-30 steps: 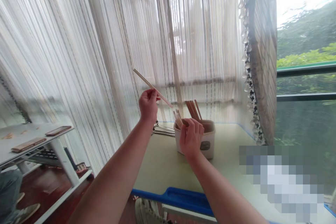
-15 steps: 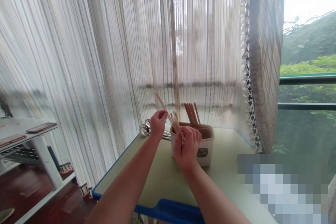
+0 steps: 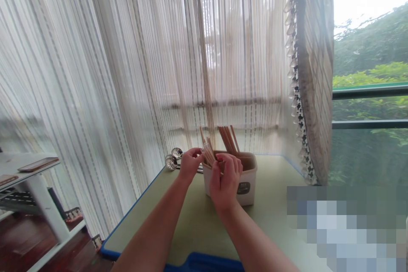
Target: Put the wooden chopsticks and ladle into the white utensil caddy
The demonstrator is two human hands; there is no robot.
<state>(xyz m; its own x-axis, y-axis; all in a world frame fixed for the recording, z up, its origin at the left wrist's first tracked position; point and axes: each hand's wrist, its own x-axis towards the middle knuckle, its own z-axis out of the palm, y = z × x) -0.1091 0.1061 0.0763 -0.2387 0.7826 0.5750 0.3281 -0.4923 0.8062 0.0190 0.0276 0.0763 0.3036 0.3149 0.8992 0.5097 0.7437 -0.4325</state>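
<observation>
My right hand (image 3: 227, 180) is closed around a small bundle of pale wooden chopsticks (image 3: 209, 154), tilted over the near left rim of a white utensil holder (image 3: 249, 193). Clear wrapping shows at the upper end of the bundle. My left hand (image 3: 189, 165) pinches at that upper end, where a thin chopstick (image 3: 202, 134) sticks up above the fingers. Several reddish-brown chopsticks (image 3: 227, 138) stand in the back of the holder. My hands hide part of its front and left side, and the lower ends of the bundle.
Metal spoons (image 3: 171, 162) lie on the table (image 3: 191, 229) left of the holder. Its edge is blue. Striped sheer curtains (image 3: 134, 72) hang behind it. At left stands a white table (image 3: 32, 159) with flat brown objects on it. A blurred patch covers the lower right.
My left hand has come down and brought its chopsticks from a raised slant to the bundle in my right hand. The camera view has shifted slightly to the right.
</observation>
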